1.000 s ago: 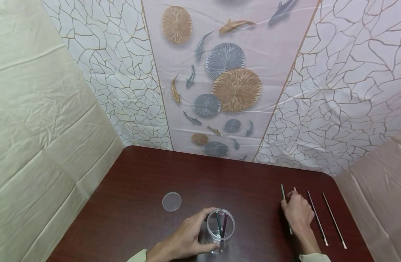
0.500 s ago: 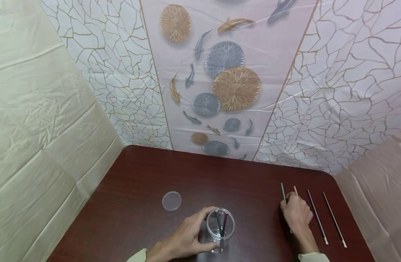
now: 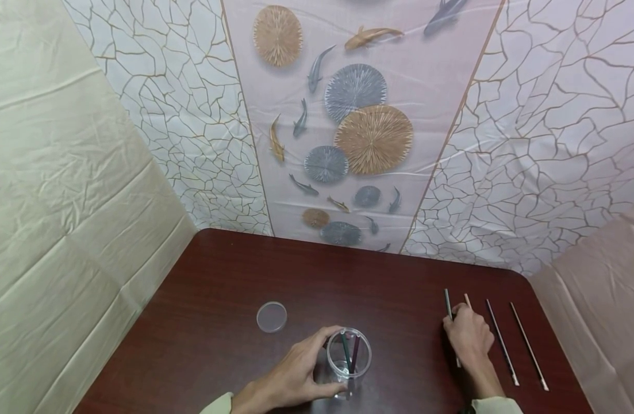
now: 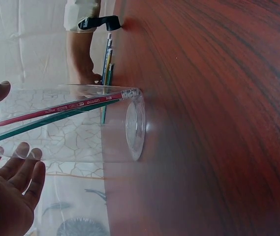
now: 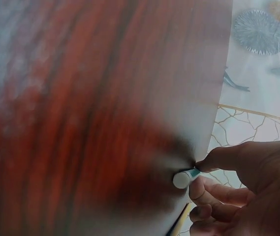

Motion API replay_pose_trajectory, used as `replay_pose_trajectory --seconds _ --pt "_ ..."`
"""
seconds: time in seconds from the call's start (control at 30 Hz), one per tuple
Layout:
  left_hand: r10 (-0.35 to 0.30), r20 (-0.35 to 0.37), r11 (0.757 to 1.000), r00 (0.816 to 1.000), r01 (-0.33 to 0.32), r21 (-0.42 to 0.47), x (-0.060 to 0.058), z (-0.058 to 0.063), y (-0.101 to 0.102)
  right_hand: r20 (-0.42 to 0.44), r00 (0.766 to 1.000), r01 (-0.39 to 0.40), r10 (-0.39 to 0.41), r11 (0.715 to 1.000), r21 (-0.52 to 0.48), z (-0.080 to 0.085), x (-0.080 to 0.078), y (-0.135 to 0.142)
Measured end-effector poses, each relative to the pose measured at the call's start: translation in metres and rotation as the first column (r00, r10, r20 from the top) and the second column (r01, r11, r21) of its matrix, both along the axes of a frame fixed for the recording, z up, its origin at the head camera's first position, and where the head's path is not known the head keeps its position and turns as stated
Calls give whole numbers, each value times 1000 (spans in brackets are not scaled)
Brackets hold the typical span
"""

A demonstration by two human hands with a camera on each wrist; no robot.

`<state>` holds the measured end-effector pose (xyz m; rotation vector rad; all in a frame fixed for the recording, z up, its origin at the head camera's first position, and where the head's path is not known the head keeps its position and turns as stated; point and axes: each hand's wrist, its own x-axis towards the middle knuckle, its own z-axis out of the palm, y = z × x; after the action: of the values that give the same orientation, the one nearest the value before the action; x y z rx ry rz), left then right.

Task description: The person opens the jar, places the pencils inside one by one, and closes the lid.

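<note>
My left hand (image 3: 301,368) grips a clear plastic cup (image 3: 349,376) from its left side, thumb and fingers round the wall. Inside it lean a red pencil (image 4: 76,105) and a green pencil (image 4: 56,118), eraser ends at the bottom. Over at the right, my right hand (image 3: 469,336) pinches another green pencil (image 3: 448,300) between thumb and index finger; the palm hides part of its length. In the right wrist view its white eraser end (image 5: 181,180) points toward the camera, low over the table. A yellow pencil (image 5: 181,216) lies partly under this hand.
Two more pencils, a purplish one (image 3: 502,342) and a dark one (image 3: 529,346), lie side by side right of my right hand. A round clear lid (image 3: 272,317) lies left of the cup on the dark red table (image 3: 234,270). Patterned cloth (image 3: 192,144) hangs behind.
The right hand's fingers have drawn in on the green pencil, baring more of the yellow pencil's far tip. The left hand and cup have stayed in place.
</note>
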<state>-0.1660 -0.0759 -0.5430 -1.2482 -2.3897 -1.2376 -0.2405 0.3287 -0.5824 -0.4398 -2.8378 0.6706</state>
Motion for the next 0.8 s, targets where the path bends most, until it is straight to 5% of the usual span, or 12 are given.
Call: replay_pose_trajectory --seconds 0.8 --pt "2 9 1000 1000 -2 2 1 1 0 12 1000 -7 7 1000 -5 0 -1 0"
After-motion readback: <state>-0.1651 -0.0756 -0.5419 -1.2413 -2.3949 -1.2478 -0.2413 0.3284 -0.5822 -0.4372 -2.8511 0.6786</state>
